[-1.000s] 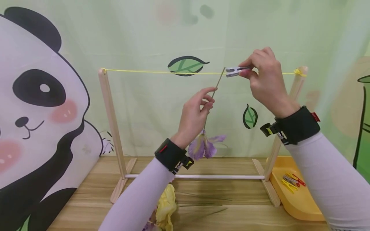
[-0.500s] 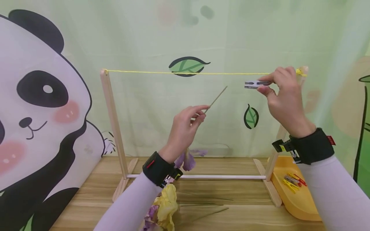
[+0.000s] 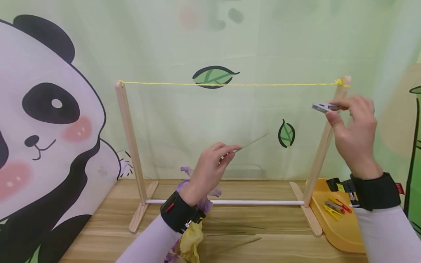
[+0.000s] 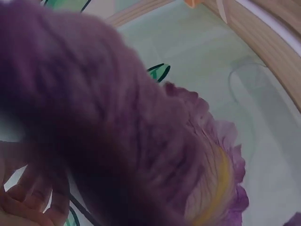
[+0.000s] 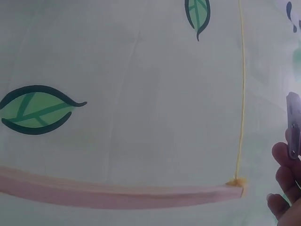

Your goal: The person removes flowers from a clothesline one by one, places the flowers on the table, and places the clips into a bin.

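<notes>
My left hand pinches the thin green stem of a purple iris. The stem's bare end slants up to the right, below the yellow string. Behind the wrist hang its purple petals, partly covered by the hand. In the left wrist view, the iris fills most of the picture, blurred, with a yellow streak. Between thumb and fingers, my right hand holds a grey clothespin, in front of the right post and below the string. The right wrist view catches this clothespin at its edge.
A wooden frame stretches the string between its left post and right post, with a white bar low down. An orange tray holds several clothespins. A yellow flower and loose stems lie on the table.
Both hands have come down from the string. The left hand lowered the iris, its stem tipping flatter; the right hand moved right and down with the clothespin.
</notes>
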The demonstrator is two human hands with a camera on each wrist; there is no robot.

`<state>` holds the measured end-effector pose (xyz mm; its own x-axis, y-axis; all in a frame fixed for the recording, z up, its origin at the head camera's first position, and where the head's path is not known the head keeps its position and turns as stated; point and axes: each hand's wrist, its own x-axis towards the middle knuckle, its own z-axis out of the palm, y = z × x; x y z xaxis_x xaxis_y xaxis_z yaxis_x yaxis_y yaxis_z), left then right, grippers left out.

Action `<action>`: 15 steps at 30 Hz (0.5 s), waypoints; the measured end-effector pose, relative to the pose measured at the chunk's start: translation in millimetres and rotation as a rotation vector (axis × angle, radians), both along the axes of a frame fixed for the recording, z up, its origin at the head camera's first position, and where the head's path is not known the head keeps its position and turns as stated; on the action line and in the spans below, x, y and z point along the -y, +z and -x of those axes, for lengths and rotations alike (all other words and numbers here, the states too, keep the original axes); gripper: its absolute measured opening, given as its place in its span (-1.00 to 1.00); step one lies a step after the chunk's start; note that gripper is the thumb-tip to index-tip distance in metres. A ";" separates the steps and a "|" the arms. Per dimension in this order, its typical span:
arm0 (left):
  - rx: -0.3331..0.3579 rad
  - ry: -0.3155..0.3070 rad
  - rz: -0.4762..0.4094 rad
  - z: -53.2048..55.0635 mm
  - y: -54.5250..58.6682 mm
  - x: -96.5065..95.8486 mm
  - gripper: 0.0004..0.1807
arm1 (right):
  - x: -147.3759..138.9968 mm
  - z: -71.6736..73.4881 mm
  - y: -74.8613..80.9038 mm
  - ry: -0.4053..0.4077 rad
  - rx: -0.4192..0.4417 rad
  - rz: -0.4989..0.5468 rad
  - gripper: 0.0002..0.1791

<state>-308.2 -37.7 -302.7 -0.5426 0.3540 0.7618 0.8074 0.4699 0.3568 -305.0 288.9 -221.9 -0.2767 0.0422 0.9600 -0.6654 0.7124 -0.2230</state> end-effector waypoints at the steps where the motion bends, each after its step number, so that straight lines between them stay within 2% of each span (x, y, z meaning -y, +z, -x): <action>1: 0.007 0.003 0.009 -1.0 -2.2 0.8 -0.71 | -2.6 -0.7 -3.2 -0.006 0.013 0.018 -0.72; 8: 0.062 0.028 0.041 -5.9 -14.4 6.9 -0.72 | -20.5 -2.2 -27.1 -0.016 0.064 0.138 -0.73; 15: 0.117 0.036 0.069 -10.4 -28.3 13.1 -0.70 | -38.3 -4.7 -51.1 -0.047 0.109 0.185 -0.72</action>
<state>-297.8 -50.8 -331.0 -0.6400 0.3821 0.6667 0.7440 0.5249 0.4134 -300.3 327.2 -273.0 -0.3724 0.2305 0.8990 -0.5969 0.6822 -0.4222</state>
